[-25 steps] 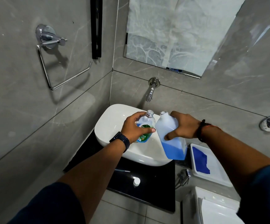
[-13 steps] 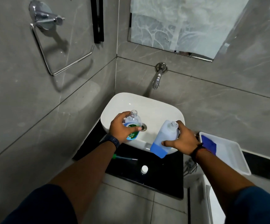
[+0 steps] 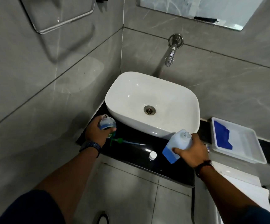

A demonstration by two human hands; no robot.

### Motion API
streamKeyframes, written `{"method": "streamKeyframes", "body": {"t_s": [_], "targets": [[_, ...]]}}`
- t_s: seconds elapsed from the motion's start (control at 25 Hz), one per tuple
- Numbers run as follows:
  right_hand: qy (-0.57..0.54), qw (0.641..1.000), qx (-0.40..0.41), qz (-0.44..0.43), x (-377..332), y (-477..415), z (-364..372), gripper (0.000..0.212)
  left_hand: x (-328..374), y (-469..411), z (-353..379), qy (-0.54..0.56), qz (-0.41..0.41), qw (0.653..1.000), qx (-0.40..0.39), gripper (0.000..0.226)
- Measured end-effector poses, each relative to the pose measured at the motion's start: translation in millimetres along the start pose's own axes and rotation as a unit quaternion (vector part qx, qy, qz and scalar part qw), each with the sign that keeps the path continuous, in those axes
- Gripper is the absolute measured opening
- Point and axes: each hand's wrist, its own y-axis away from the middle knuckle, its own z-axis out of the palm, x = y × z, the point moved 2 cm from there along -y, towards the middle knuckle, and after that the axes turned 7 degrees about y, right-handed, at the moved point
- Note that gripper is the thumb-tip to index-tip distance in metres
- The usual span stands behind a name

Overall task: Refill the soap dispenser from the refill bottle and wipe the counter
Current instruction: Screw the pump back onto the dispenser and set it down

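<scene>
My left hand [image 3: 97, 134] grips the clear soap dispenser bottle [image 3: 107, 124], its neck open and blue soap inside, low over the black counter [image 3: 131, 152] left of the basin. The green pump head [image 3: 120, 141] with its tube lies on the counter just right of that hand. My right hand [image 3: 190, 151] holds the translucent refill bottle [image 3: 177, 145], uncapped, upright and slightly tilted, with blue liquid in its bottom, at the basin's front right corner. A small white cap [image 3: 152, 155] lies on the counter between my hands.
The white basin [image 3: 166, 126] sits on the counter under a wall tap [image 3: 170, 58]. A white tray [image 3: 250, 152] holding a blue cloth [image 3: 222, 137] stands to the right. A towel ring hangs on the left wall. A white toilet cistern is at the lower right.
Both hands have come down and apart from over the basin. The dispenser is now at the counter on the left, the refill bottle upright at the front right. The view tilted downward.
</scene>
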Motion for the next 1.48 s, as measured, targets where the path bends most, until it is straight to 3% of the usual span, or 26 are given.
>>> {"method": "streamKeyframes", "body": {"t_s": [0.28,0.48,0.64,0.72,0.8,0.92,1.04,1.16,1.24,1.48], "targets": [[-0.036,0.994,0.072,0.072,33.2,-3.4,33.4,0.068,-42.7,-28.4,-3.3,0.008,-0.04,0.999,-0.005,0.059],[-0.039,0.995,0.072,0.056,26.2,3.6,37.5,0.078,-45.3,-31.5,3.1,0.025,-0.027,0.999,-0.017,0.062],[0.021,0.981,0.188,0.03,0.5,22.1,35.7,0.101,-41.0,-27.9,1.2,0.023,-0.019,0.999,-0.022,0.061],[0.09,0.962,0.256,-0.02,-14.7,29.0,33.2,0.095,-39.3,-28.2,1.2,0.012,-0.016,0.999,-0.037,0.06],[0.146,0.937,0.285,-0.143,-33.0,37.9,38.9,0.08,-38.9,-27.4,0.8,0.008,-0.022,0.999,-0.047,0.061],[0.113,0.926,0.206,-0.296,-67.5,37.1,62.6,0.057,-39.0,-24.0,-0.5,0.002,-0.017,0.999,-0.046,0.061],[0.117,0.925,0.052,-0.359,-105.5,19.5,96.6,0.038,-36.9,-23.6,-2.0,0.007,-0.011,0.998,-0.059,0.062],[0.172,0.916,-0.122,-0.341,-134.8,-3.3,140.6,0.031,-35.4,-26.4,-4.2,0.017,0.0,0.997,-0.069,0.061],[0.215,0.905,-0.191,-0.314,-148.4,-14.1,167.1,0.033,-36.2,-26.4,-4.9,0.031,-0.003,0.997,-0.064,0.06],[0.328,0.854,-0.248,-0.32,-165.3,-18.3,216.4,0.03,-36.7,-29.8,-4.6,0.016,0.006,0.998,-0.063,0.06]]}}
